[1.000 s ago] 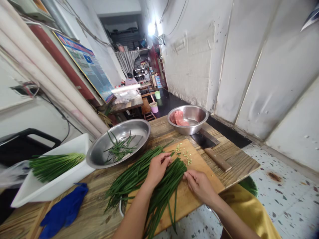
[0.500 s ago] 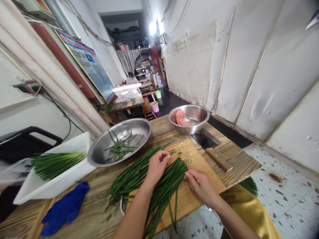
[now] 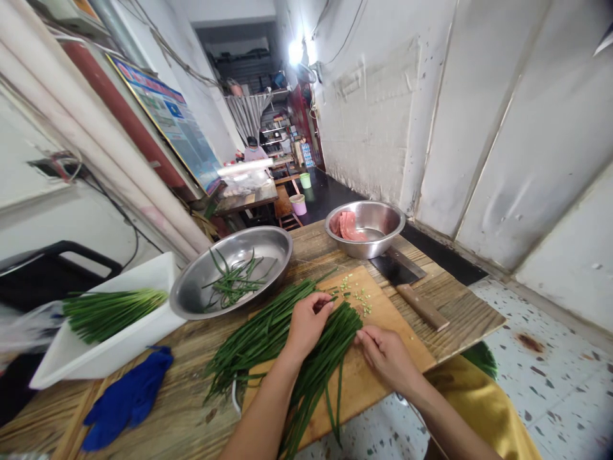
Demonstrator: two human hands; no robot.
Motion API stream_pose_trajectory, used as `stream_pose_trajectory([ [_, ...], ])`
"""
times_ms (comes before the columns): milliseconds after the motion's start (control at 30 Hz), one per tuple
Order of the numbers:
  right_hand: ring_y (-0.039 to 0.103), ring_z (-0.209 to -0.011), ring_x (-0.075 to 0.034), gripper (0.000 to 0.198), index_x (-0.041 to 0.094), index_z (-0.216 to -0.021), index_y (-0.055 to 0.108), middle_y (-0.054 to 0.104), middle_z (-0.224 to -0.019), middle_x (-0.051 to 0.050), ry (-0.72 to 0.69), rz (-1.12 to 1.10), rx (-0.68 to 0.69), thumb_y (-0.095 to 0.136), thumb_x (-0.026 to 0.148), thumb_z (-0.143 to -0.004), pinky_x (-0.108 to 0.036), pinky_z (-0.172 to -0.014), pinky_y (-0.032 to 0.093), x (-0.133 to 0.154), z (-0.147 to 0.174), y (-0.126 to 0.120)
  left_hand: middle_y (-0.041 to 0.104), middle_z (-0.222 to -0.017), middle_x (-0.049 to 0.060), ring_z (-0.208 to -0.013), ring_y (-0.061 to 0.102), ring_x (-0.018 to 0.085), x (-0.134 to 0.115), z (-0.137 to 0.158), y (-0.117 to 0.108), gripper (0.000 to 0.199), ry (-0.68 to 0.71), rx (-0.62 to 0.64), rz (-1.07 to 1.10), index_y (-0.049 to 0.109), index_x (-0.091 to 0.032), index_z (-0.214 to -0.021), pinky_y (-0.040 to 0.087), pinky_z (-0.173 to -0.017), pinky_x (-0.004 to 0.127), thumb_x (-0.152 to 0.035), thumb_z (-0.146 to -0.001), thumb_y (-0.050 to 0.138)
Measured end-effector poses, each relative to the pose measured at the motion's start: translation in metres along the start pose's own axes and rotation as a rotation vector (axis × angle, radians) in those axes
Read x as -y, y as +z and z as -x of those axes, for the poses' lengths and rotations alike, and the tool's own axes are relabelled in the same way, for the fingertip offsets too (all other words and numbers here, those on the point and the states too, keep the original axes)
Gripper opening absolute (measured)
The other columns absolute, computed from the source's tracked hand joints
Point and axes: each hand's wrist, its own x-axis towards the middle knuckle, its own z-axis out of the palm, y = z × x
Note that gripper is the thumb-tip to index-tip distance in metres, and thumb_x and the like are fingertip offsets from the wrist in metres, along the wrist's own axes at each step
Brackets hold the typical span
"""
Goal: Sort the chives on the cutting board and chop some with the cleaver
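Note:
A bundle of green garlic chives (image 3: 320,358) lies across the wooden cutting board (image 3: 393,338), cut ends toward the far right. My left hand (image 3: 309,322) rests over the chives near those ends, fingers curled and thumb close to them; whatever is between them is too small to make out. At the near corner of the cut ends, my right hand (image 3: 383,351) has its thumb and forefinger closed on the edge of the bundle. Small pale chopped bits (image 3: 361,300) are scattered on the board beyond. Past the board lies a cleaver (image 3: 407,284) with a wooden handle.
Loose chives lie in a wide steel basin (image 3: 186,291). A steel bowl (image 3: 390,239) holds pink sliced meat (image 3: 352,228). To the left are a white tub (image 3: 52,370) with more chives and a blue glove (image 3: 129,399). Another person (image 3: 253,151) is far back.
My left thumb has moved slightly away from the curled fingertips. The right hand and chives have hardly moved; the whole view has shifted a little.

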Motion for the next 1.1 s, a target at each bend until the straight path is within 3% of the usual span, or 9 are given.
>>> stream_pose_trajectory([
  [367,0.048,-0.053,-0.012,0.033,0.018,-0.067,0.054,0.049,-0.055,0.002,-0.027,0.035,-0.023,0.036,0.032,-0.091,-0.02,-0.053,0.036,0.0017,-0.0014,-0.0008,0.072,-0.085,0.007,-0.076,0.065,0.019,-0.0014,0.0003,-0.0019,0.022,-0.03,0.002,0.037,0.07,-0.014,-0.086,0.049,-0.075,0.03,-0.028,-0.072,0.06],
  [733,0.043,-0.047,-0.011,0.033,0.019,-0.068,0.053,0.041,-0.049,0.005,0.0,0.011,-0.009,0.035,0.034,-0.091,-0.02,-0.049,0.034,-0.0008,-0.0019,0.0004,0.071,-0.092,0.007,-0.082,0.065,0.02,0.0022,-0.0003,-0.003,0.026,-0.019,0.01,0.021,0.07,-0.015,-0.093,0.048,-0.08,0.032,-0.029,-0.074,0.059],
  [967,0.046,-0.052,-0.011,0.033,0.018,-0.067,0.053,0.046,-0.053,0.003,-0.011,0.023,-0.016,0.036,0.033,-0.091,-0.02,-0.051,0.035,-0.0003,-0.0008,-0.0002,0.072,-0.081,0.006,-0.078,0.064,0.021,0.004,-0.0008,-0.0039,0.028,0.008,0.057,-0.027,0.072,-0.014,-0.084,0.048,-0.077,0.032,-0.033,-0.08,0.051],
  [1100,0.047,-0.054,-0.011,0.033,0.018,-0.067,0.054,0.048,-0.055,0.002,-0.024,0.028,-0.02,0.035,0.033,-0.091,-0.02,-0.051,0.035,-0.0005,-0.0013,0.0,0.071,-0.089,0.007,-0.082,0.063,0.02,0.007,-0.0014,-0.0027,0.026,-0.018,0.049,0.022,0.07,-0.015,-0.091,0.046,-0.081,0.031,-0.029,-0.077,0.054],
])
